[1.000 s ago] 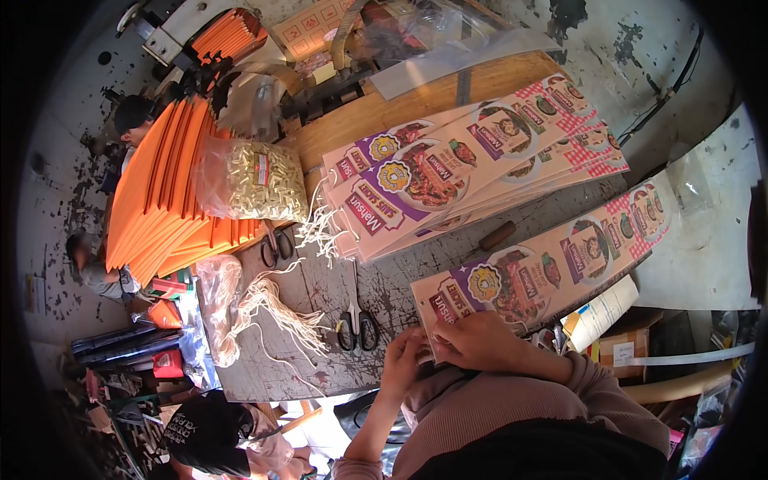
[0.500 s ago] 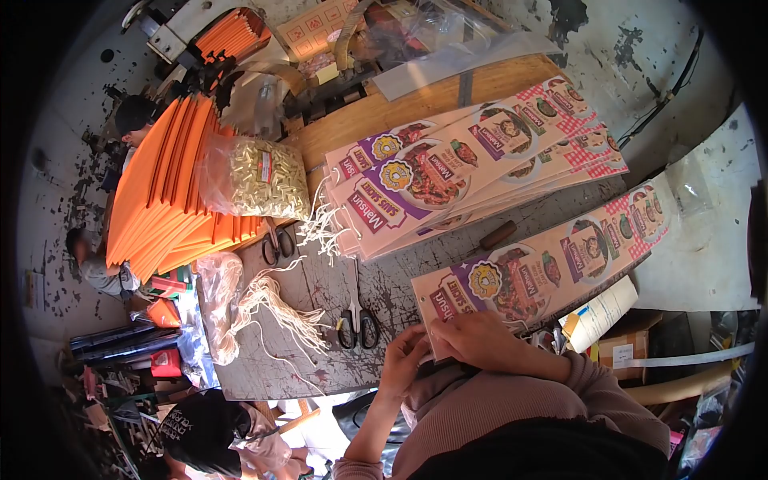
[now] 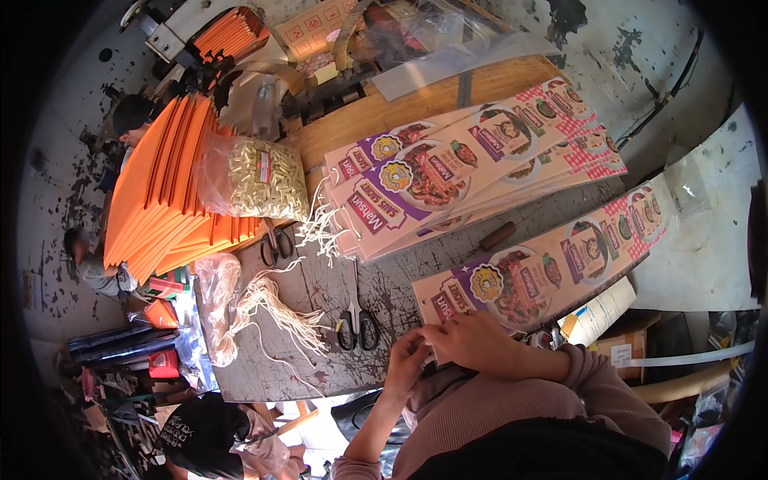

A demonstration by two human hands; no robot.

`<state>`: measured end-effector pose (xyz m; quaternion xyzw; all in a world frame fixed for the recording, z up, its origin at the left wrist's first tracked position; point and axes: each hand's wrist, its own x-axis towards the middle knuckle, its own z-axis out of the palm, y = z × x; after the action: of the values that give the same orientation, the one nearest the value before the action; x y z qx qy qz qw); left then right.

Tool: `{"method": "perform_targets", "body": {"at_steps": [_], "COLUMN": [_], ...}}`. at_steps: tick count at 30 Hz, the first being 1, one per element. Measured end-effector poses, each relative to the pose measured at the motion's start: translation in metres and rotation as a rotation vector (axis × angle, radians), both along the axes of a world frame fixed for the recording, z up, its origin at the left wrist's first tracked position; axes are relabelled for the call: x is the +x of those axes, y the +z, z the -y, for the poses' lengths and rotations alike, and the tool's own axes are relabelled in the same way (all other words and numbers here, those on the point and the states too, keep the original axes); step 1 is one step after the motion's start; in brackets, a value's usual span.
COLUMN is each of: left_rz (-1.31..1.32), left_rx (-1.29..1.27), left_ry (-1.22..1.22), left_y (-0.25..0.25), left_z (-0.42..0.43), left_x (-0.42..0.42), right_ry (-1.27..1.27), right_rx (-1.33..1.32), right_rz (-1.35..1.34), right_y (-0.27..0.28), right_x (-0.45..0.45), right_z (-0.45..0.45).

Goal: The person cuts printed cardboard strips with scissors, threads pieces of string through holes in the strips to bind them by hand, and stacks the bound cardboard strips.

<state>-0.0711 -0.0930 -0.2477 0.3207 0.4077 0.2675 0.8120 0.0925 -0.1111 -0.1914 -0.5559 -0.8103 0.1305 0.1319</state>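
Observation:
A long printed cardboard sheet (image 3: 532, 280) with food pictures lies slantwise at the table's near edge. My left hand (image 3: 406, 364) is closed in a pinch by the sheet's near left corner; what its fingertips hold is too small to make out. Right beside it, my right hand (image 3: 472, 340) bends its fingers over that same corner and grips the sheet. The two hands' fingertips nearly meet there. Black-handled scissors (image 3: 357, 320) lie to the left of my hands, and a bundle of white cords (image 3: 280, 308) is spread beyond them.
A stack of similar sheets (image 3: 472, 172) with knotted white cords (image 3: 324, 224) lies further back. Near it are a bag of gold-coloured small pieces (image 3: 268, 176), orange folded sheets (image 3: 164, 192), a second scissors (image 3: 277, 244) and a brown-handled tool (image 3: 498, 235). A person (image 3: 204, 432) is at lower left.
My right hand has shifted slightly left, its fingers closer to my left hand's fingertips at the corner. The sheet stays almost in place.

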Motion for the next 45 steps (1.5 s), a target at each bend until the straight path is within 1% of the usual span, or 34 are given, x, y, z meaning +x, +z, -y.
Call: {"method": "perform_targets", "body": {"at_steps": [2,4,5,7,8,10,11,13,14,15,16,17,18,20,21,22,23,25,26,28,29,31,32,34,35,36,37,39,40,41,42,43,44,45], "left_rz": [0.008,0.29,0.292,-0.224,-0.225,-0.751,-0.749,-0.085,-0.084,0.139,0.359,0.27,0.275,0.407,0.284,0.282,0.243,0.205,0.149,0.092,0.054,0.015,-0.018,-0.052,-0.147,-0.243,-0.244,-0.215,-0.216,-0.154,-0.091,-0.092,-0.086,-0.079], "left_rx": [-0.031,-0.122,-0.122,0.311,0.311,0.837,0.838,0.611,0.611,0.307,-0.002,-0.096,-0.095,-0.225,-0.263,-0.263,-0.282,-0.3,-0.276,-0.251,-0.196,-0.142,-0.122,-0.104,0.072,0.247,0.245,0.22,0.218,0.125,0.032,0.031,-0.004,-0.039], "left_ry": [0.025,0.127,0.127,-0.059,-0.059,-0.332,-0.329,0.242,0.243,0.325,0.397,0.447,0.445,0.394,0.428,0.429,0.375,0.323,0.276,0.229,0.202,0.176,0.169,0.163,0.102,0.041,0.043,0.007,0.006,0.028,0.049,0.046,0.056,0.068], "left_y": [0.0,0.001,0.005,0.029,0.038,0.049,0.043,0.029,0.028,0.03,0.032,0.037,0.034,0.024,0.032,0.03,0.027,0.026,0.027,0.027,0.027,0.026,0.027,0.024,0.019,0.017,0.019,0.024,0.023,0.021,0.02,0.022,0.026,0.028], "left_z": [-0.002,-0.007,-0.008,-0.009,-0.009,-0.009,-0.009,-0.01,-0.012,-0.015,-0.018,-0.022,-0.024,-0.027,-0.027,-0.028,-0.03,-0.032,-0.032,-0.031,-0.03,-0.027,-0.026,-0.025,-0.025,-0.026,-0.026,-0.028,-0.029,-0.03,-0.031,-0.031,-0.032,-0.032], "left_x": [0.001,-0.001,-0.002,-0.003,-0.001,0.0,0.004,0.013,0.012,0.01,0.011,0.018,0.018,0.015,0.021,0.02,0.019,0.017,0.016,0.015,0.014,0.011,0.009,0.004,0.001,-0.001,-0.003,-0.005,-0.007,-0.009,-0.009,-0.008,-0.006,-0.005], "right_ry": [-0.023,-0.045,-0.047,-0.052,-0.049,-0.037,-0.011,0.008,0.045,0.083,0.083,0.145,0.206,0.019,0.079,0.14,0.142,-0.037,-0.037,-0.481,-0.481,-0.159,-0.16,-0.119,-0.119,-0.302,-0.471,-0.504,-0.409,-0.317,-0.27,-0.22,-0.221,-0.13], "right_rx": [-0.034,-0.07,-0.087,-0.104,-0.156,-0.206,-0.212,-0.221,-0.336,-0.452,-0.454,-0.496,-0.533,-0.629,-0.439,-0.239,-0.24,0.123,0.123,-0.129,-0.132,-0.275,-0.28,-0.088,-0.092,-0.039,0.013,-0.126,-0.11,-0.092,-0.206,-0.315,-0.315,-0.121], "right_rz": [-0.078,-0.156,-0.163,-0.169,-0.136,-0.102,-0.091,-0.081,-0.139,-0.199,-0.199,-0.396,-0.589,-0.914,-1.133,-1.344,-1.345,-1.737,-1.737,-2.161,-2.163,-2.529,-2.53,-2.49,-2.491,-2.31,-2.118,-1.467,-1.273,-1.078,-0.894,-0.708,-0.709,-0.591], "right_y": [0.001,0.006,0.011,0.012,0.011,0.004,-0.001,-0.001,0.005,0.011,0.016,0.021,0.026,0.038,0.032,0.028,0.026,0.034,0.041,0.055,0.052,0.041,0.037,0.035,0.035,0.037,0.038,0.038,0.031,0.026,0.035,0.043,0.036,0.022], "right_x": [0.001,0.003,0.006,0.012,0.015,0.024,0.031,0.044,0.052,0.06,0.07,0.083,0.097,0.122,0.131,0.134,0.136,0.135,0.134,0.133,0.139,0.153,0.155,0.156,0.151,0.14,0.128,0.108,0.094,0.079,0.066,0.056,0.046,0.036], "right_z": [-0.002,-0.003,-0.002,-0.001,0.001,0.002,0.003,0.005,0.003,0.002,0.001,-0.001,-0.001,0.005,0.005,0.004,0.003,-0.003,-0.004,-0.007,-0.009,-0.015,-0.018,-0.022,-0.023,-0.025,-0.026,-0.024,-0.026,-0.028,-0.027,-0.026,-0.026,-0.026]}}
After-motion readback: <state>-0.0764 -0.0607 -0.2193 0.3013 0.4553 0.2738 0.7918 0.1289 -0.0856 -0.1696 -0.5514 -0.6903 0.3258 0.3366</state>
